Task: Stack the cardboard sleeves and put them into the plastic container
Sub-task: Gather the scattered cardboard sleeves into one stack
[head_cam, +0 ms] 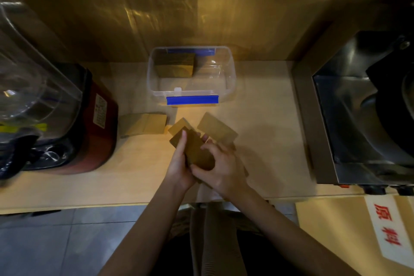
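Both hands clasp a small stack of cardboard sleeves (197, 150) over the counter (264, 132); left hand (179, 163) grips its left edge, right hand (220, 164) wraps the near end; plastic container (231, 78) at 12 o'clock, sleeve block (174, 66) inside; loose sleeves (145, 126) at 10 o'clock, one sleeve (216, 129) at 1 o'clock.

Red blender (74, 119) at left, steel machine (367, 119) at right, on pale counter (268, 130).

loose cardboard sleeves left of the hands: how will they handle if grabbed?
The sleeves lie flat and fanned on the counter, so probably light and thin. They'd likely slide apart if pushed. Flat cardboard probably flexes a little, so a pinch at an edge looks safest.
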A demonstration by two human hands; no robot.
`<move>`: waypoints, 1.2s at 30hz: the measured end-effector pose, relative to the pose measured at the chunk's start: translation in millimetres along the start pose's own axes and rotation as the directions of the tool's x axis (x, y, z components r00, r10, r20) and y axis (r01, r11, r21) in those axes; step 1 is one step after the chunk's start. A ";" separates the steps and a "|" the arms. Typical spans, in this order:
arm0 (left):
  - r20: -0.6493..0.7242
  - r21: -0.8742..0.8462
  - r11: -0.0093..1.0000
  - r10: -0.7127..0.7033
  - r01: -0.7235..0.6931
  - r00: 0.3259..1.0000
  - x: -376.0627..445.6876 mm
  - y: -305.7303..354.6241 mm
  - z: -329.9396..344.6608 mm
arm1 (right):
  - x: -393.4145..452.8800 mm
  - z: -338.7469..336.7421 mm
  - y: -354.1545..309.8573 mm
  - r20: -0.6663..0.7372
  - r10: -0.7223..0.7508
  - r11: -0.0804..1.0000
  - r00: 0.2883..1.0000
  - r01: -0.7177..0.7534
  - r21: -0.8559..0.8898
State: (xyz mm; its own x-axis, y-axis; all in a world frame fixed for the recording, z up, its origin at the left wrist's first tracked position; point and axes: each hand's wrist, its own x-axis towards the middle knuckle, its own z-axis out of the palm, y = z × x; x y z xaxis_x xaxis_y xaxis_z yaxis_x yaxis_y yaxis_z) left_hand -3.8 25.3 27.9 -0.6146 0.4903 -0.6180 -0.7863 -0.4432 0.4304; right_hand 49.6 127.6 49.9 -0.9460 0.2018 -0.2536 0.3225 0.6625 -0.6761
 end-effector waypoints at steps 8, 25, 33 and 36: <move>-0.048 -0.023 0.999 -0.031 0.030 0.998 0.7 6.5 -12.8 | 7.2 0.6 16.6 0.251 -0.028 0.981 0.968 -0.021 0.193; -0.189 -0.142 0.984 -0.130 0.104 0.973 5.6 24.7 -32.7 | 82.7 18.5 73.8 -0.012 0.167 0.899 0.986 -0.157 -0.409; -0.193 -0.134 0.985 -0.131 0.106 0.972 5.2 30.4 -35.0 | 95.5 5.5 77.5 0.039 0.153 0.886 0.987 -0.119 -0.448; -0.154 -0.145 0.985 -0.117 0.094 0.981 5.3 30.5 -30.9 | 94.8 -5.8 64.8 -0.023 0.192 0.953 0.981 -0.192 -0.236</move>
State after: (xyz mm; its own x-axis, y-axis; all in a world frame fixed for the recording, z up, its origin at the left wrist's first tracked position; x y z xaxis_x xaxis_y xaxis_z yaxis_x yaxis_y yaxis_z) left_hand -29.2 -8.8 17.4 -0.5016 0.4169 -0.7580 -0.8233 -0.4992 0.2702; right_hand -19.3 193.9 -14.0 -0.8668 0.3420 -0.3627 0.4816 0.7626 -0.4319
